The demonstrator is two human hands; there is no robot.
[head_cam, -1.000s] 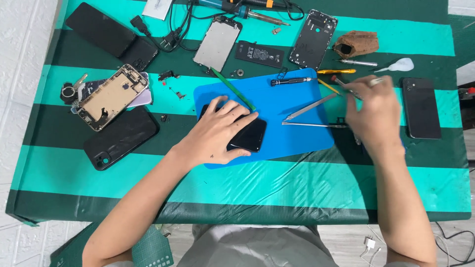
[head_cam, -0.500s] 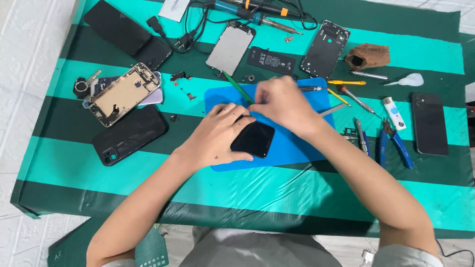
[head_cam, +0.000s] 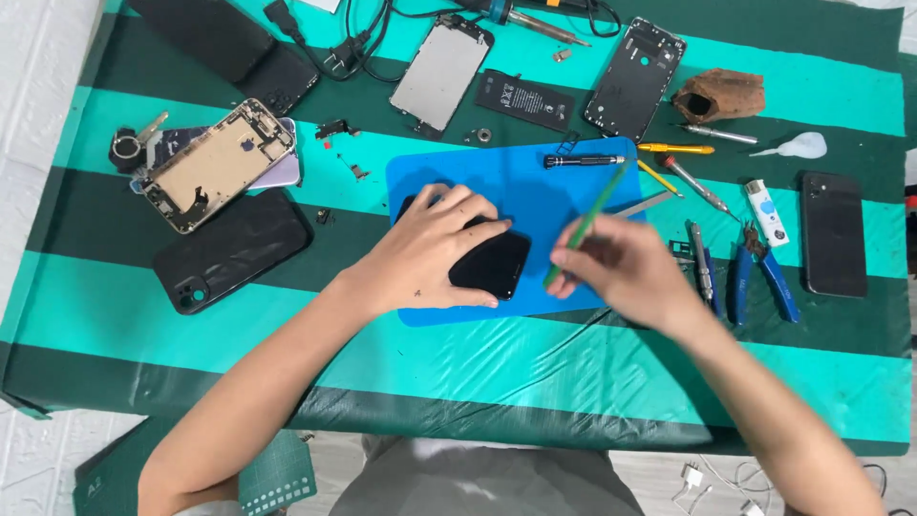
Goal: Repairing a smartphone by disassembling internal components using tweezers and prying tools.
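While my left hand [head_cam: 435,250] lies flat with fingers spread on the black phone [head_cam: 489,266], pinning it to the blue mat [head_cam: 521,186], my right hand [head_cam: 626,270] pinches a thin green pry stick [head_cam: 585,218], fingers pressed together, lower tip just beside the phone's right edge. Phone sits mid-mat, on the striped green table [head_cam: 478,368]. Black screwdriver [head_cam: 583,161] at mat's top edge. Blue-handled pliers [head_cam: 759,282] right of my hand.

The left hand [head_cam: 430,253] lay flat on a black phone [head_cam: 492,265] on the blue mat [head_cam: 516,177]. The right hand [head_cam: 621,272] held a green stick [head_cam: 585,222] just beside it.
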